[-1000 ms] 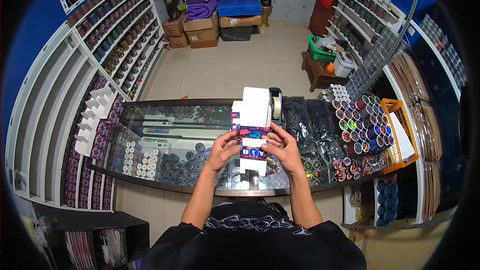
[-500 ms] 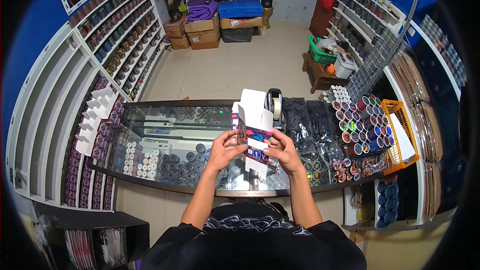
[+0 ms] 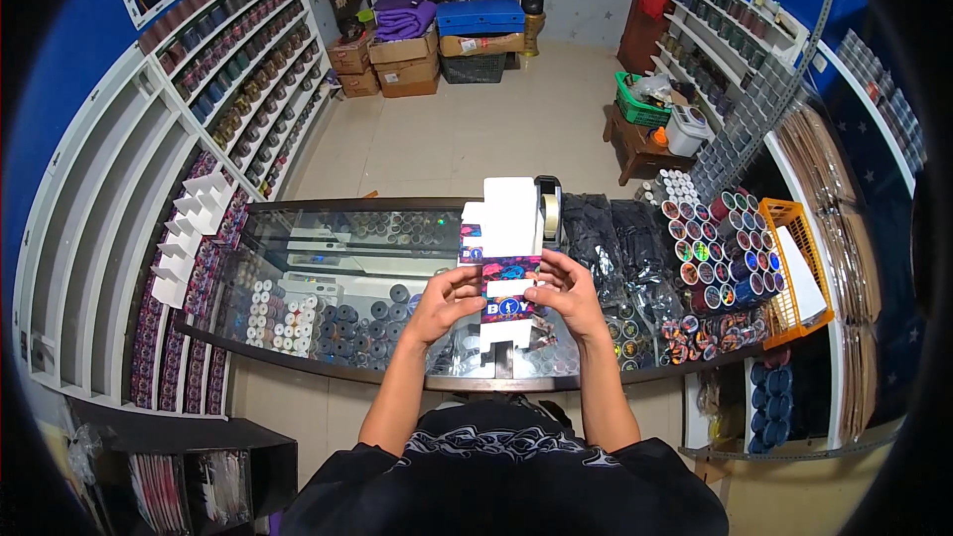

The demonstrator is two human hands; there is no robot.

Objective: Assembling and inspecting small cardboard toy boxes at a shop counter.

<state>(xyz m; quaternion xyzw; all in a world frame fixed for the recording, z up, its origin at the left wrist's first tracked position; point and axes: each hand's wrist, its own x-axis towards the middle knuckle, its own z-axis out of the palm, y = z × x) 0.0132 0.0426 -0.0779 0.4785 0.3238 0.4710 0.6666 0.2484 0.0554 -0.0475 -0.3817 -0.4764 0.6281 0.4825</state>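
Between my two hands is a small printed carton (image 3: 510, 308), dark with pink and blue patterns, held above the glass counter. Its long white flaps stick out at the far and near ends. My left hand (image 3: 444, 308) grips the carton's left edge, thumb on the front. On the opposite edge, my right hand (image 3: 568, 300) pinches it with thumb and fingers. Just behind its left side, another similar carton (image 3: 472, 240) is partly hidden. A black tape dispenser (image 3: 549, 210) with a pale roll stands beyond it to the right.
The glass-topped counter (image 3: 288, 206) holds white and grey spools. To the right lie black plastic-wrapped packs (image 3: 591, 243), stacks of round-labelled spools (image 3: 710, 248) and a yellow crate (image 3: 797, 283). Cartons with raised white flaps (image 3: 184, 238) line the left side.
The carton has turned from a tilted, angled position to face me more squarely, its front panel now in fuller view. Both hands keep their hold with slight shifts.
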